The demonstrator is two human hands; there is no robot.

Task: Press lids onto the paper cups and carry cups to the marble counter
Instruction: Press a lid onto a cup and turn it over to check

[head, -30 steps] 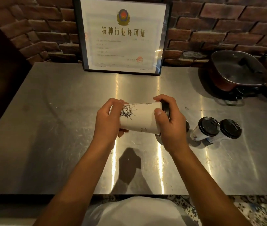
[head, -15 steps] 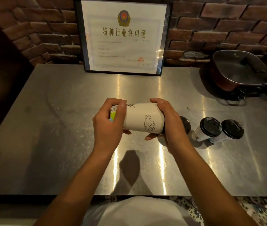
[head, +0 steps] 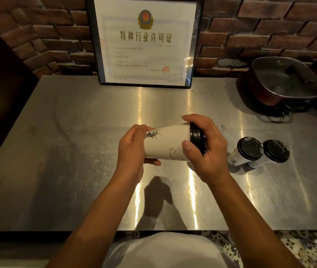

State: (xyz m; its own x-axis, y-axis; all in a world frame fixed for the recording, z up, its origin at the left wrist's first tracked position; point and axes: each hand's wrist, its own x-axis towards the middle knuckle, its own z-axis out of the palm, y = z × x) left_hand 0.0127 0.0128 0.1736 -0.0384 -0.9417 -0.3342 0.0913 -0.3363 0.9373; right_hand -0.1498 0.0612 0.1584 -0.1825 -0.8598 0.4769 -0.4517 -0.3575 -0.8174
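Head view: a white paper cup (head: pixel 166 144) is held on its side above the steel table (head: pixel 57 151), clear of the surface. The left hand (head: pixel 132 151) grips the cup's base end, fingers curled round it. The right hand (head: pixel 206 149) wraps the rim end, thumb on the cup wall and fingers curled over the black lid (head: pixel 196 137) seated there. Two lidded cups (head: pixel 260 151) stand touching each other to the right. A framed certificate (head: pixel 146 41) leans on the brick wall; a pan (head: pixel 285 82) sits at far right.
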